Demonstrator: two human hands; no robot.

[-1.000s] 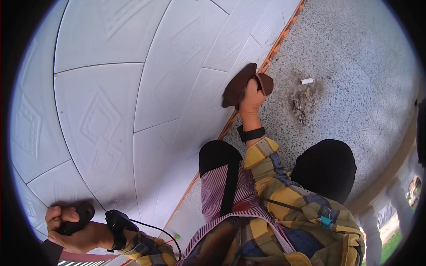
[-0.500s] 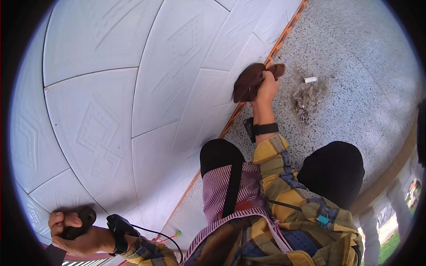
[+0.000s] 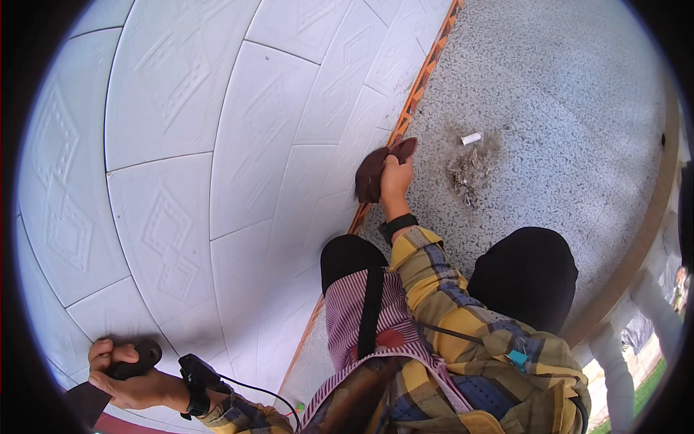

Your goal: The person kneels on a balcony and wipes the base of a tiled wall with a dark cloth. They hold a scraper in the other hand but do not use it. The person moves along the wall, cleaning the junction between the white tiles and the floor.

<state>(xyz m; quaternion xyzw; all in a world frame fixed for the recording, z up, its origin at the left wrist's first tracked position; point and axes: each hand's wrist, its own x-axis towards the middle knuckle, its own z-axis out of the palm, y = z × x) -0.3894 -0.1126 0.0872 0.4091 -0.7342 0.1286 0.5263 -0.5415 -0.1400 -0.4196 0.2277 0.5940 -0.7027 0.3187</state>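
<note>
My right hand [image 3: 395, 184] is closed on a dark brown cloth [image 3: 371, 177], bunched against the foot of the white tiled wall [image 3: 267, 130], at the orange patterned border strip [image 3: 421, 81]. Part of the cloth sticks out above the fingers. At the lower left, my left hand [image 3: 129, 385] is closed around a dark, rounded object [image 3: 137, 359] with a small hole at its end, close to the wall. Its kind cannot be made out.
On the speckled grey floor [image 3: 564, 123], right of the cloth, lie a small white cylinder [image 3: 470, 138] and a heap of dirt and scraps [image 3: 468, 176]. My dark-clad knees [image 3: 526, 278] are bent nearby. A curved ledge with a white balustrade [image 3: 614, 369] borders the right side.
My right hand has drawn the cloth nearer to me along the wall's foot. The view has shifted a little. My left hand keeps its grip on the dark object.
</note>
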